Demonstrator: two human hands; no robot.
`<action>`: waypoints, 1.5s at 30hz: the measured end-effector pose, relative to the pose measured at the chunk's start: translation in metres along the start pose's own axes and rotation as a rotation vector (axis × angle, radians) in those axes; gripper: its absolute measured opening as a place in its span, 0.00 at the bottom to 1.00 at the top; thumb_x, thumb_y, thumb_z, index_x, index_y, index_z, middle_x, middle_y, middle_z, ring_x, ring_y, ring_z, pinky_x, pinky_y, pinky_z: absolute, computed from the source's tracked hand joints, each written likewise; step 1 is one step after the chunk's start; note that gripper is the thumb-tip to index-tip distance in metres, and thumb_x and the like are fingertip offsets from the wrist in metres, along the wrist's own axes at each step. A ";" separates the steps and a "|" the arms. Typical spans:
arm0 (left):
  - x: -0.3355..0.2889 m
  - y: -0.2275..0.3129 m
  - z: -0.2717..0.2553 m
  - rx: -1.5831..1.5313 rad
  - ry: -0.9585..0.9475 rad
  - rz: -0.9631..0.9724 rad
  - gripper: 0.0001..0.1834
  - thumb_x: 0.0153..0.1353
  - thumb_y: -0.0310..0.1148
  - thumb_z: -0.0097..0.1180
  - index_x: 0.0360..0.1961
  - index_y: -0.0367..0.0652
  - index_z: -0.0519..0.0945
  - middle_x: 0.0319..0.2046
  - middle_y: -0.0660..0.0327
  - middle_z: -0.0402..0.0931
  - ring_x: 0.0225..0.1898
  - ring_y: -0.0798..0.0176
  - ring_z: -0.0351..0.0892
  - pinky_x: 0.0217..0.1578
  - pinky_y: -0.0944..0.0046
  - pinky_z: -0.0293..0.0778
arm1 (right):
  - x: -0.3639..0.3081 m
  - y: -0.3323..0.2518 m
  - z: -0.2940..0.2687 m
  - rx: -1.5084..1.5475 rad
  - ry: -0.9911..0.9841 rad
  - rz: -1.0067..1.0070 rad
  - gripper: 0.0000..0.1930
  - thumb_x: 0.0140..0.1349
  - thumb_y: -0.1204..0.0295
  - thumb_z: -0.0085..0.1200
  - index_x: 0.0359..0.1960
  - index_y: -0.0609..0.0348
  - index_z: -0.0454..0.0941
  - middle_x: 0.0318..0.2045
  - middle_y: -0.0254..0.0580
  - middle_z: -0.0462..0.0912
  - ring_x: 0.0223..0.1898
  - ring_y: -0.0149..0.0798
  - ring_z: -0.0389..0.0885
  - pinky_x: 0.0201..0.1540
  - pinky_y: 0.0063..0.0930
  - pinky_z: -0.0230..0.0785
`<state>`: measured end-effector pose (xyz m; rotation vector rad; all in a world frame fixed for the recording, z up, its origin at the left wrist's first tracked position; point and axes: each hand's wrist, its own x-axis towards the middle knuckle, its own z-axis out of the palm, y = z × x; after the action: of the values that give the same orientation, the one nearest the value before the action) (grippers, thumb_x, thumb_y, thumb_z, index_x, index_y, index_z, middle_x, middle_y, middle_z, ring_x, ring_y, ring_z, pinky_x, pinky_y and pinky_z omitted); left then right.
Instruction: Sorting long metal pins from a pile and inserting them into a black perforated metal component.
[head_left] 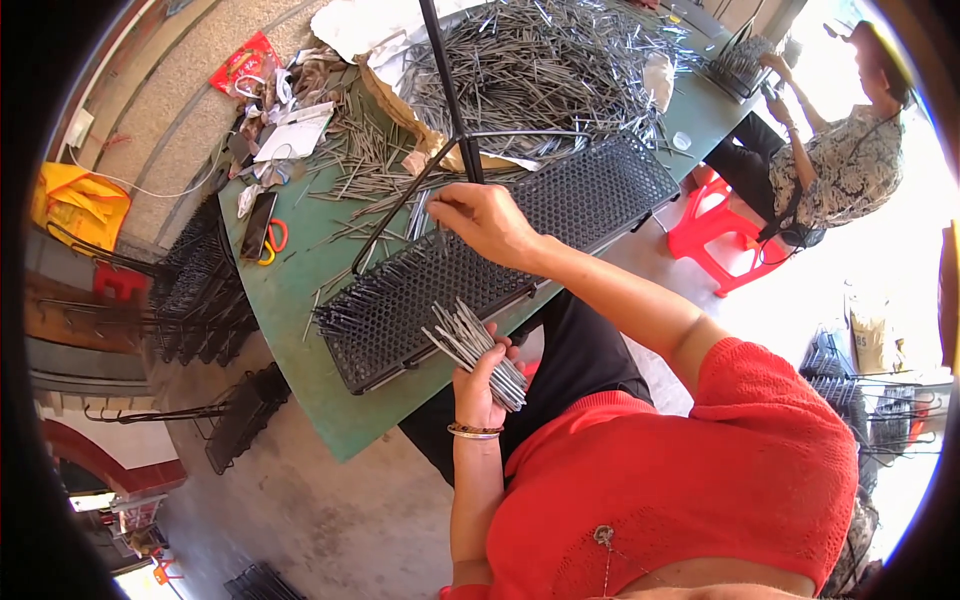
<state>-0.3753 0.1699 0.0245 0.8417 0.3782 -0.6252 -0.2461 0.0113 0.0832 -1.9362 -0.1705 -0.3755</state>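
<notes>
My left hand (480,388), with a bangle at the wrist, is closed around a bundle of thin grey metal rods (466,340) in front of the rack's near edge. A long black rack (590,195) full of small round holes lies along the table's near side. Dark rods (368,292) stand in many holes at its left end. Over the rack's middle-left part, my right hand (484,222) has its fingertips pinched, and what looks like one short rod points down from them. The fingers partly hide it.
A large heap of rods (540,65) covers the back of the green table (335,415). A black stand (468,150) rises behind the rack. Scissors (275,240) and a phone (257,226) lie at left. Another person (840,160) sits at right by a red stool (715,240).
</notes>
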 end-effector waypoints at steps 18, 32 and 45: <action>-0.006 0.004 0.004 0.030 -0.028 -0.001 0.19 0.54 0.25 0.54 0.49 0.39 0.69 0.36 0.54 0.77 0.32 0.63 0.79 0.30 0.63 0.81 | 0.013 0.025 0.021 -0.068 0.002 -0.300 0.09 0.60 0.71 0.52 0.36 0.66 0.76 0.31 0.53 0.80 0.35 0.54 0.78 0.37 0.41 0.71; -0.003 0.004 -0.007 0.143 -0.036 0.015 0.13 0.55 0.24 0.55 0.42 0.38 0.72 0.32 0.56 0.79 0.27 0.64 0.79 0.23 0.64 0.80 | 0.012 0.020 0.018 -0.205 -0.084 -0.441 0.09 0.61 0.71 0.51 0.39 0.63 0.75 0.32 0.49 0.80 0.34 0.51 0.80 0.37 0.38 0.72; -0.001 0.004 -0.009 0.221 -0.065 0.027 0.14 0.54 0.22 0.55 0.42 0.37 0.70 0.32 0.56 0.78 0.25 0.65 0.80 0.23 0.65 0.79 | 0.006 0.036 0.023 -0.342 -0.125 -0.560 0.10 0.58 0.71 0.55 0.41 0.60 0.77 0.33 0.41 0.80 0.34 0.44 0.77 0.41 0.36 0.67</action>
<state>-0.3743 0.1792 0.0224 1.0325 0.2408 -0.6760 -0.2254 0.0181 0.0457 -2.2316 -0.7829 -0.6862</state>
